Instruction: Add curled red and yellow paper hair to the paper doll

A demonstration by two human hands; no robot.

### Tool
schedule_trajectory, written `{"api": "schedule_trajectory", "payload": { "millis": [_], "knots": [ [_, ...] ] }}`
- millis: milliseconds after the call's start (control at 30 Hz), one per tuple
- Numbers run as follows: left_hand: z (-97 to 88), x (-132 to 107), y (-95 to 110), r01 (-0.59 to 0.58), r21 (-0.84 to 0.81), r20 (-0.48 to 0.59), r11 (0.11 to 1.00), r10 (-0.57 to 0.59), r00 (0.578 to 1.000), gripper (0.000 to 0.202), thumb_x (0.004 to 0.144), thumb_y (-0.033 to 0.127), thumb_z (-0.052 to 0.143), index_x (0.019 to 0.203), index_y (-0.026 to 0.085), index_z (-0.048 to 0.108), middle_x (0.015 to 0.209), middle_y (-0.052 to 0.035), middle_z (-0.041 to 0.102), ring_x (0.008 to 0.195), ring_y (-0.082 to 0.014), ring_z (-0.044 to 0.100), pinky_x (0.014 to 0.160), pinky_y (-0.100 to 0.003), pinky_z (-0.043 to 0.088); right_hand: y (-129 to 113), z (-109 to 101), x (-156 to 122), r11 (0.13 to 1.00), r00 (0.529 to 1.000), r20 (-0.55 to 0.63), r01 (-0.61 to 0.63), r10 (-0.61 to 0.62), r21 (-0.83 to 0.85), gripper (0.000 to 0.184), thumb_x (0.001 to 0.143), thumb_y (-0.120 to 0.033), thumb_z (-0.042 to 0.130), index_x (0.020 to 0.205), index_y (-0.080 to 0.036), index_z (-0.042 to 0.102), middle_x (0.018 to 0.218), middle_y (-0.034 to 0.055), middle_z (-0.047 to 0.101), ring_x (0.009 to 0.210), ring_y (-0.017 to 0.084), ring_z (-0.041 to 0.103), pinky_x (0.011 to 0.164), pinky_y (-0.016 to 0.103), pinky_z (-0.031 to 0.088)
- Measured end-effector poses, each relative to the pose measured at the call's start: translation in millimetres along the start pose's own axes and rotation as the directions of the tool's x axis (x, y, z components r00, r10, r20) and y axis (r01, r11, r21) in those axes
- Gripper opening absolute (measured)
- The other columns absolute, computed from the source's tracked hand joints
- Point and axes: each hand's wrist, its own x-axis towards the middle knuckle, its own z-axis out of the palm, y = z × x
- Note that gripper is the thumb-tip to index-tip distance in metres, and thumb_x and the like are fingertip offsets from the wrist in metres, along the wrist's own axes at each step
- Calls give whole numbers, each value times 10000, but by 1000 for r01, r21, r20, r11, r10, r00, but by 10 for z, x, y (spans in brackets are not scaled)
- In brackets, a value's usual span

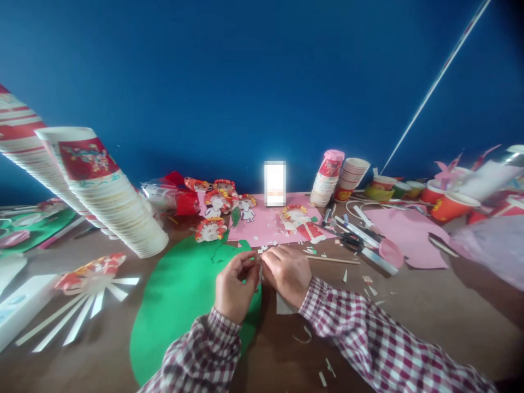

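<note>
My left hand is closed, fingertips pinched together, over the right edge of a large green paper sheet. Close beside it, my right hand is curled with its fingers bent towards the left ones. Whatever lies between the fingertips is too small and too hidden to name. A pale scrap of paper lies partly under my right hand. Behind the hands is a pink paper sheet with small white paper bits, and a cut-out paper figure with a yellow-and-red headdress rests on it.
Tall stacks of paper cups lean at left, near a cut-out with fanned white strips. More cut-out figures lie at the back. Scissors, markers, a thin stick and orange cups are on the right.
</note>
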Motion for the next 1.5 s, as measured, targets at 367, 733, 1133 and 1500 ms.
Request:
{"api": "schedule_trajectory", "payload": {
  "millis": [367, 733, 1133, 1500],
  "knots": [
    [-52, 83, 7, 200, -326, 24, 924, -203, 979, 428, 590, 245, 699, 977, 124, 557, 729, -19, 634, 636, -105, 595, 582, -196, 467, 167, 0, 64, 942, 975, -86, -174, 206, 286, 96, 789, -150, 471, 812, -197, 551, 769, 7, 611, 729, 116, 559, 661, 204, 397],
    [-19, 50, 104, 174, -208, 18, 962, -174, 984, 405, 591, 273, 689, 942, 114, 564, 693, -37, 646, 587, -112, 588, 516, -184, 461, 55, 12, 21, 869, 976, 56, -215, 213, 447, 50, 756, -214, 533, 719, -195, 561, 650, -14, 624, 599, 115, 578, 548, 198, 406],
    [-23, 44, 62, 174, -140, -34, 975, -181, 983, 406, 594, 277, 675, 947, 108, 563, 633, -15, 624, 480, -92, 554, 432, -176, 439, 196, 8, 62, 988, 990, 31, -142, 140, 56, 44, 728, -160, 512, 700, -190, 527, 670, 4, 597, 608, 119, 532, 539, 210, 324],
    [-92, 90, -52, 200, -258, 29, 945, -199, 980, 386, 659, 277, 645, 998, 114, 559, 779, -49, 640, 669, -106, 592, 590, -194, 465, 393, 31, 90, 960, 985, -88, -119, 146, 254, 287, 732, -47, 433, 923, -205, 579, 973, 34, 592, 881, 156, 534, 754, 260, 402]
  ]
}}
